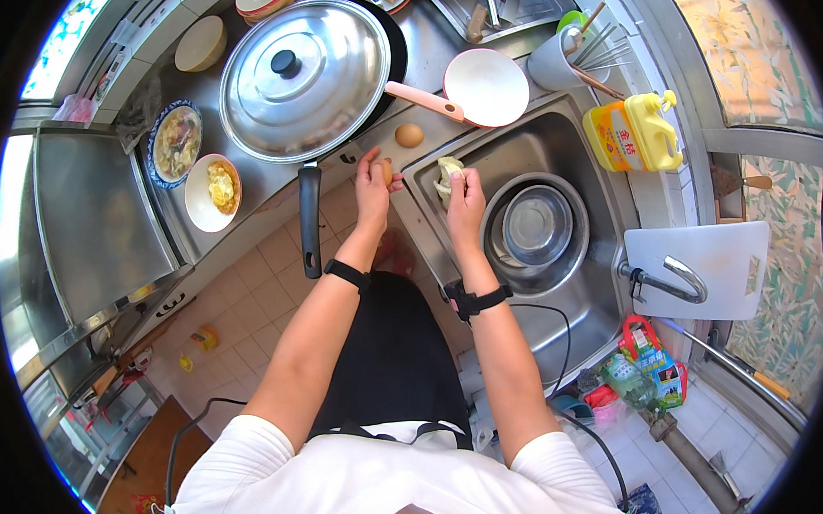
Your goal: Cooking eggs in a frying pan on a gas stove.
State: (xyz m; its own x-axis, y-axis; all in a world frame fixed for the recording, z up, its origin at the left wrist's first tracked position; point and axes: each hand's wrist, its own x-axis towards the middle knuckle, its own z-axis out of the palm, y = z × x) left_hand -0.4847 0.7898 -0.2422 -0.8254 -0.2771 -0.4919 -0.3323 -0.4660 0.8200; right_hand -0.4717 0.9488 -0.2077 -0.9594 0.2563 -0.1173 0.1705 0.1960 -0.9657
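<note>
A brown egg (381,170) rests in the curled fingers of my left hand (374,190), over the counter's front edge. My right hand (465,204) pinches a pale yellowish crumpled piece (445,180) above the sink's near left rim; I cannot tell if it is cloth or food. Another brown egg (408,135) lies on the counter just beyond my left hand. Beyond that egg stands a white pan with a pink handle (486,88). Beneath my right hand's far side, the stainless steel sink (550,136) holds nested metal bowls (538,225).
A lidded frying pan (305,80) has its black handle (310,220) jutting past the counter edge. Left of it are a bowl with fried egg (206,213) and a blue-rimmed dish of food (175,144). A yellow detergent jug (628,134), utensil holder (554,62) and faucet (671,282) border the sink.
</note>
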